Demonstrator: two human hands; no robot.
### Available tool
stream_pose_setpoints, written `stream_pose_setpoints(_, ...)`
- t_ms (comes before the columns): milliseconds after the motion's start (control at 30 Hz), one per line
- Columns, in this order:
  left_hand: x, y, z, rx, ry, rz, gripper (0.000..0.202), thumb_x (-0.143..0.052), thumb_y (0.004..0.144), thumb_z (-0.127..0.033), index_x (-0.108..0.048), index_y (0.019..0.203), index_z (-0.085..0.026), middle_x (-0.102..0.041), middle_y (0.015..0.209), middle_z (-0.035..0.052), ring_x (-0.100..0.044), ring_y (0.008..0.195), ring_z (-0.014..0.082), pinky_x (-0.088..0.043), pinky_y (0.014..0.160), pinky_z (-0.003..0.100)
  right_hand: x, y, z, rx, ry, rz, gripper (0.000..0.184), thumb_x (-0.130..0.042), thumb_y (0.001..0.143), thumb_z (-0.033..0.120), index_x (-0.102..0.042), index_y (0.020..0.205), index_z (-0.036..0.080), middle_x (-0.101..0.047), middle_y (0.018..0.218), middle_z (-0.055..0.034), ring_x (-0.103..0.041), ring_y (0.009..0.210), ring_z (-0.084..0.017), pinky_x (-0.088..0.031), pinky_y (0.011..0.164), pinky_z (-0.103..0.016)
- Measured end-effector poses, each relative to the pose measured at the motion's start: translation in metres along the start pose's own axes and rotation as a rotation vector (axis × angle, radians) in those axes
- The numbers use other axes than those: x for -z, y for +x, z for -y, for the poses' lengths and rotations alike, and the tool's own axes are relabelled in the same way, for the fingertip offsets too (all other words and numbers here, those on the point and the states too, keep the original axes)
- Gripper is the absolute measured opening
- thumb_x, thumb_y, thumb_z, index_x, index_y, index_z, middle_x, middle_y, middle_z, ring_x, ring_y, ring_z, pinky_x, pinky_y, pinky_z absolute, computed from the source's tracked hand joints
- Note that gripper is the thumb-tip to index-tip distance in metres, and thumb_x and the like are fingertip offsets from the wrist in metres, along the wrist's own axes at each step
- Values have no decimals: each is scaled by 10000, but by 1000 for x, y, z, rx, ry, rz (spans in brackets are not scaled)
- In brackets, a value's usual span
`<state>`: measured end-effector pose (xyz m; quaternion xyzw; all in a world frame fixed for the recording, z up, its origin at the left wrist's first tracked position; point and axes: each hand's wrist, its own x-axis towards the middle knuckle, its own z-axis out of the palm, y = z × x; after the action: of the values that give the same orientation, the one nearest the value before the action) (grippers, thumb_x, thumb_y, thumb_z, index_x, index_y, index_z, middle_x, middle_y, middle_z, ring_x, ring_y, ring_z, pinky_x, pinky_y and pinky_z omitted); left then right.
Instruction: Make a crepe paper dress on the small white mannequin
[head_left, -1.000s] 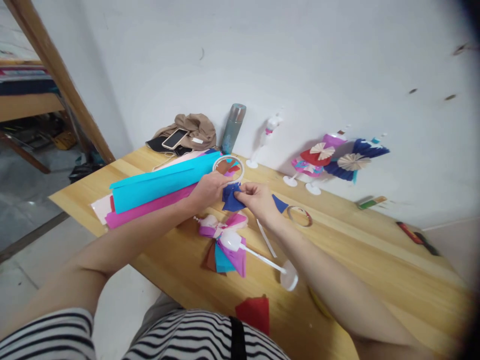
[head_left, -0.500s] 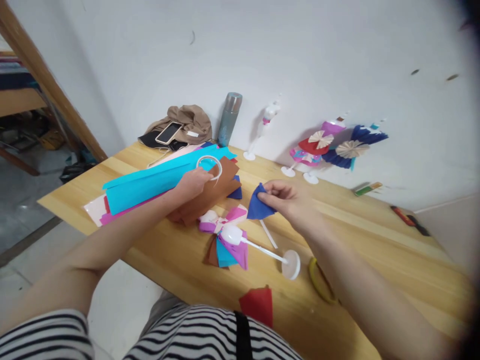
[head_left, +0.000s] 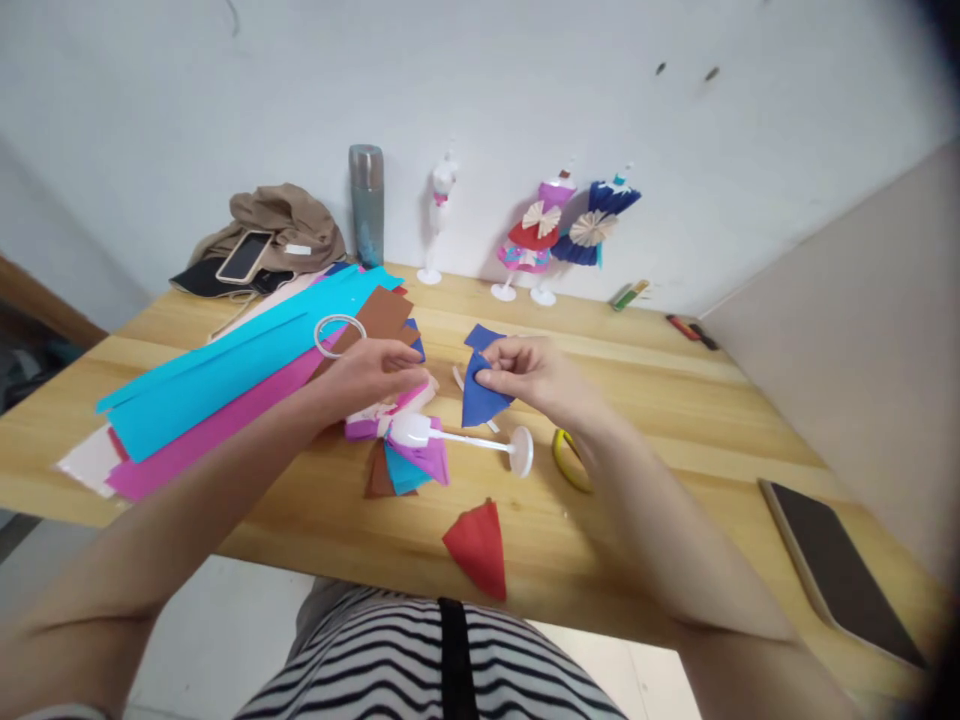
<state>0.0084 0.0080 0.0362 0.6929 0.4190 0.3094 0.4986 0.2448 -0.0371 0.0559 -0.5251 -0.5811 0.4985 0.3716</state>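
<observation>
My right hand (head_left: 534, 375) pinches a folded blue paper piece (head_left: 481, 393) above the wooden table (head_left: 675, 420). My left hand (head_left: 367, 371) hovers just left of it, fingers curled, over a small white mannequin stand (head_left: 457, 440) that lies on its side, dressed in pink, turquoise and brown paper (head_left: 405, 462). Whether the left hand holds anything is unclear. A brown paper sheet (head_left: 379, 315) and a clear tape ring (head_left: 338, 334) lie just beyond the left hand.
Long turquoise (head_left: 225, 360) and magenta sheets (head_left: 210, 430) lie at the left. A red paper cone (head_left: 478, 545) sits near the front edge, a yellow ring (head_left: 568, 461) right of the stand, a tablet (head_left: 840, 570) at the right. A flask (head_left: 366, 203), bag with phone (head_left: 262, 240) and dressed mannequins (head_left: 559, 230) line the wall.
The view swung right and down. My hands came apart; the right hand kept the blue paper, and the left hand moved from the brown sheet and tape ring to above the lying mannequin.
</observation>
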Motion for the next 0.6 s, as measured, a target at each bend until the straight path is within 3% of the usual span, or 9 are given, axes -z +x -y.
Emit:
stream_pose_setpoints(100,-35,-2,-17,51,-254,256,186,-786,676,-312,-723,762,-159,-704,727,47,-649,749,200,-485,683,299,-4,-2,0,51,-50,37,310,-814,600,435,-611,602,201,-558,525,42,-481,498,-99,-372,491,-241)
stream_pose_setpoints(167,-48,-3,-21,67,-290,268,155,-776,663,-280,-683,663,-156,-647,609,15,-578,595,139,-425,570,254,-4,-5,-1,98,-112,54,327,-775,660,467,-602,593,198,-532,525,39,-452,496,-91,-347,481,-238)
stream_pose_setpoints(267,-56,-4,-20,90,-304,209,218,-768,669,-274,-614,568,-158,-565,503,-16,-460,466,83,-323,471,223,2,-14,-2,133,-135,30,361,-729,720,537,-630,627,203,-568,551,21,-494,514,-106,-398,511,-255)
stream_pose_setpoints(400,-62,-3,-13,137,-471,77,263,-772,701,-316,-594,589,-157,-557,511,-13,-434,449,66,-305,454,214,16,-32,-4,109,-67,-100,432,-702,752,634,-681,727,203,-666,641,-26,-608,589,-151,-508,619,-307)
stream_pose_setpoints(500,-66,-1,-9,161,-584,-1,331,-804,679,-322,-539,562,-162,-531,486,-17,-412,433,56,-285,444,211,28,-44,-8,94,-50,-186,479,-717,735,667,-714,815,195,-684,677,-45,-637,628,-172,-527,655,-329)
stream_pose_setpoints(600,-62,1,-8,144,-680,-38,333,-829,652,-327,-548,584,-161,-522,481,-25,-401,428,50,-252,432,203,47,-52,-14,88,-72,-362,443,-799,677,621,-692,779,203,-656,661,-25,-607,602,-150,-507,630,-310)
